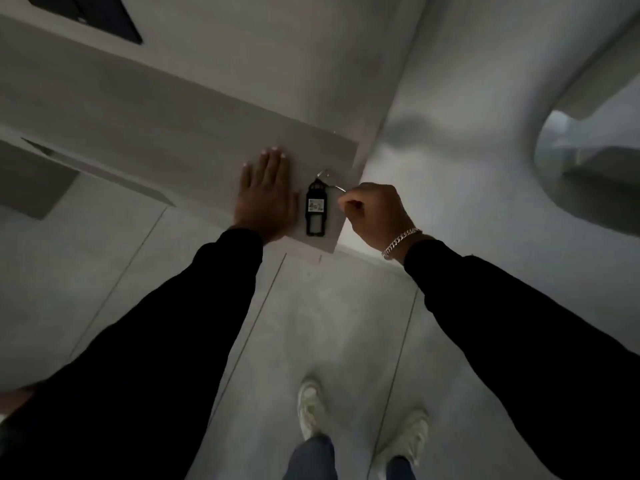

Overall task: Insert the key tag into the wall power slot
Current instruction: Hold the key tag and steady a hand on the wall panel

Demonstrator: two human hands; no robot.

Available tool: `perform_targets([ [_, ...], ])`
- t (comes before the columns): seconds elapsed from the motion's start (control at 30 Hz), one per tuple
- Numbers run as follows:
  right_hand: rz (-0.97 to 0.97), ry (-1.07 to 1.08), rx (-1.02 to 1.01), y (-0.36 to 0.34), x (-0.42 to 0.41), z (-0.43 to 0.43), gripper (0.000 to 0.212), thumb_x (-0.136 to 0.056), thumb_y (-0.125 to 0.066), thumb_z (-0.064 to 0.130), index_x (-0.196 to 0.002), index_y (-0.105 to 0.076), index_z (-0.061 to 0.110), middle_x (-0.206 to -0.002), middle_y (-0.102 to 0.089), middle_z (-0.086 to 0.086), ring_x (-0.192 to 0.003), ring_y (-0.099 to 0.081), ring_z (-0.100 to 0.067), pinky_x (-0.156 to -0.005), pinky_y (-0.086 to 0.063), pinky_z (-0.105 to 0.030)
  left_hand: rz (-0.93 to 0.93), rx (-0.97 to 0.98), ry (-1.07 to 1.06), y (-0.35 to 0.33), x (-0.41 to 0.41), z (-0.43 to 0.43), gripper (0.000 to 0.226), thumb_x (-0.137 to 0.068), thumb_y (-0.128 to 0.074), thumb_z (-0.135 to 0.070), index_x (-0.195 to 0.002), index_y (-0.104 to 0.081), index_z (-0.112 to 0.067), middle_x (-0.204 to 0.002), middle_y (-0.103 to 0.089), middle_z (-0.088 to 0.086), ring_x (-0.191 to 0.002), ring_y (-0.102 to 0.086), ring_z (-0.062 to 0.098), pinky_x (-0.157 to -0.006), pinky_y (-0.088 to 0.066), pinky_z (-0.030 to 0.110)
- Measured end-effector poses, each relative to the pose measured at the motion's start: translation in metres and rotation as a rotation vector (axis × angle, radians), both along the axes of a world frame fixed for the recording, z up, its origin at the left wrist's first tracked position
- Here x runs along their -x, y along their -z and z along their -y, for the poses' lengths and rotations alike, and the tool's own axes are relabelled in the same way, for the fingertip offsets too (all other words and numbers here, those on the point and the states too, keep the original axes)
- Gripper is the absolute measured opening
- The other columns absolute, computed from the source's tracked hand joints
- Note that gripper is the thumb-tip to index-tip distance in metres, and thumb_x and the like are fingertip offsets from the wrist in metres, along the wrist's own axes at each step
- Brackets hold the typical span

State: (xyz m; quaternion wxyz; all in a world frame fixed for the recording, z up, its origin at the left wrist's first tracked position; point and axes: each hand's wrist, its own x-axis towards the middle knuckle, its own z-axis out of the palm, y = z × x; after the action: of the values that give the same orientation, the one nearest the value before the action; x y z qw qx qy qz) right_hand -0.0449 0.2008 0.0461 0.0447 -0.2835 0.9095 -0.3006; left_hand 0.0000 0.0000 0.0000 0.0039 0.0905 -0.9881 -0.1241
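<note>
A black key tag [315, 210] with a small white label lies flat near the corner of a grey shelf [173, 126]. A metal ring [325, 175] and a thin key shaft join it at its far end. My right hand [375, 214], with a chain bracelet at the wrist, is closed with fingertips pinching the key's shaft just right of the tag. My left hand [266, 195] rests flat, palm down, fingers together, on the shelf directly left of the tag. No wall power slot shows in the head view.
The room is dim. A pale wall [450, 116] rises to the right of the shelf, with a curved opening [588, 150] at far right. A dark panel [86, 15] sits at top left. Below are a tiled floor [329, 323] and my two light shoes [363, 431].
</note>
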Motion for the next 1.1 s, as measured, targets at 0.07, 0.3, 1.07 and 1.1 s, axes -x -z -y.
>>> perform_targets([
  [0.07, 0.046, 0.057, 0.035, 0.003, 0.003, 0.009, 0.013, -0.08, -0.061, 0.004, -0.075, -0.073, 0.005, -0.075, -0.073, -0.018, -0.074, -0.065, -0.036, -0.072, -0.053, -0.041, 0.012, 0.037, -0.03, 0.0, 0.002, 0.001, 0.073, -0.095, -0.025, -0.044, -0.157, -0.014, -0.006, -0.167, -0.012, 0.014, -0.156, -0.009, 0.029, -0.127, -0.01, 0.055],
  [0.3, 0.225, 0.308, 0.031, -0.004, 0.004, 0.043, 0.038, -0.075, -0.077, 0.036, -0.072, -0.071, -0.001, -0.077, -0.075, -0.018, -0.08, -0.068, -0.031, -0.077, -0.054, -0.037, 0.026, 0.066, -0.006, 0.0, 0.001, -0.001, 0.073, -0.096, -0.025, -0.045, -0.157, -0.013, -0.005, -0.167, -0.011, 0.015, -0.156, -0.008, 0.029, -0.126, -0.01, 0.058],
  [1.07, 1.042, 0.483, 0.63, -0.017, -0.019, -0.014, 0.003, -0.082, -0.07, 0.002, -0.082, -0.071, 0.004, -0.053, -0.069, -0.001, -0.05, -0.063, -0.011, -0.055, -0.058, -0.019, 0.0, 0.081, -0.014, 0.006, 0.003, -0.001, 0.074, -0.097, -0.026, -0.047, -0.156, -0.015, -0.004, -0.167, -0.014, 0.016, -0.155, -0.011, 0.029, -0.126, -0.009, 0.057],
  [1.1, 1.041, 0.496, 0.664, -0.02, -0.022, -0.021, 0.005, -0.082, -0.07, 0.002, -0.08, -0.071, 0.005, -0.054, -0.07, -0.002, -0.05, -0.063, -0.012, -0.054, -0.058, -0.02, 0.02, 0.067, -0.013, 0.005, 0.003, -0.001, 0.073, -0.098, -0.028, -0.045, -0.156, -0.014, -0.003, -0.167, -0.012, 0.017, -0.155, -0.01, 0.03, -0.126, -0.008, 0.057],
])
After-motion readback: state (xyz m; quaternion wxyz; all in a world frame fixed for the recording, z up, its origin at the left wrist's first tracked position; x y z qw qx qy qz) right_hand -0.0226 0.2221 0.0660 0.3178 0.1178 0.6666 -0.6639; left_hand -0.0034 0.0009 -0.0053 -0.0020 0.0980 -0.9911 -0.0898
